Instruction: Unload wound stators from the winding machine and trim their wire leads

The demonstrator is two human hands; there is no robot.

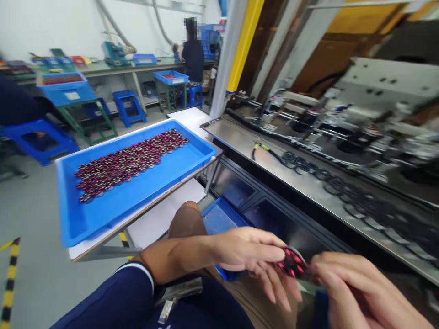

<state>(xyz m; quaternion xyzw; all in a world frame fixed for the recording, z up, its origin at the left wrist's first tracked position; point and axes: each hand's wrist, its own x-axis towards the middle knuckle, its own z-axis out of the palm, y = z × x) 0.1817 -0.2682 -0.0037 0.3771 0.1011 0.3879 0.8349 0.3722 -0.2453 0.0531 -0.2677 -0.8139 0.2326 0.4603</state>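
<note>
My left hand [250, 256] pinches a small round part [292, 262] with a black centre and shiny red segments, between thumb and fingers above my lap. The other fingers of that hand hang loosely below it. My right hand [353, 283] is closed, thumb against forefinger, right at the part's right edge. Whatever is between those fingertips is hidden and blurred. To the left, a large blue tray [157, 189] holds many similar red-and-black round parts [130, 160] in packed rows. Black rings [338, 185] lie along the metal machine ledge [236, 135] on the right.
Cutting pliers with yellow-green handles [265, 148] lie on the ledge. Machine fixtures [308, 109] stand behind it. A lower blue tray [221, 217] sits beneath the ledge by my knee. A person [193, 57] works at the far bench; blue stools [128, 107] stand on the floor.
</note>
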